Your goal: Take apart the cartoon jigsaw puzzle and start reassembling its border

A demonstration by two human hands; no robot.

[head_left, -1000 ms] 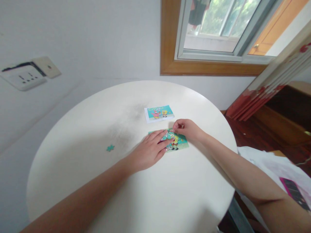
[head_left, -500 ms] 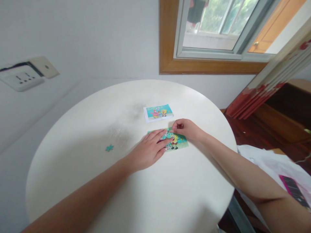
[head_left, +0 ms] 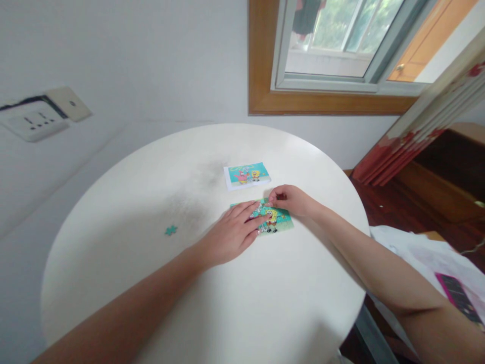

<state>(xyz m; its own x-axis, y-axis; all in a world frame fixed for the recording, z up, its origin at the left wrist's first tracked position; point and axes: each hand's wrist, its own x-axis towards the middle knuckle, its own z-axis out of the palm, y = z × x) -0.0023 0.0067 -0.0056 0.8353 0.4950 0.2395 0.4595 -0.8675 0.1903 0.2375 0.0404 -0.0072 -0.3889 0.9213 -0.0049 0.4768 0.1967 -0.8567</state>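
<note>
A jigsaw puzzle (head_left: 282, 218) with a yellow cartoon sponge on a teal ground lies on the white round table. My left hand (head_left: 240, 227) rests flat across its left part, fingers stretched out, and hides much of the picture. At the puzzle's upper edge my right hand (head_left: 283, 198) is closed in a pinch on a jigsaw piece, mostly hidden by the fingertips. One loose teal jigsaw piece (head_left: 171, 230) lies apart, left of my left hand. Just beyond the puzzle is a picture card (head_left: 248, 175) showing a pink starfish and the yellow sponge.
The round table (head_left: 125, 273) has grey smudges on its top. It stands against a white wall with a socket (head_left: 36, 121) at the left. A wood-framed window (head_left: 326, 103) is above. At the right are a curtain (head_left: 401, 151) and a phone (head_left: 458, 298) on white cloth.
Almost nothing differs. Both hands keep their places on the puzzle, with at most a tiny shift of the right fingertips.
</note>
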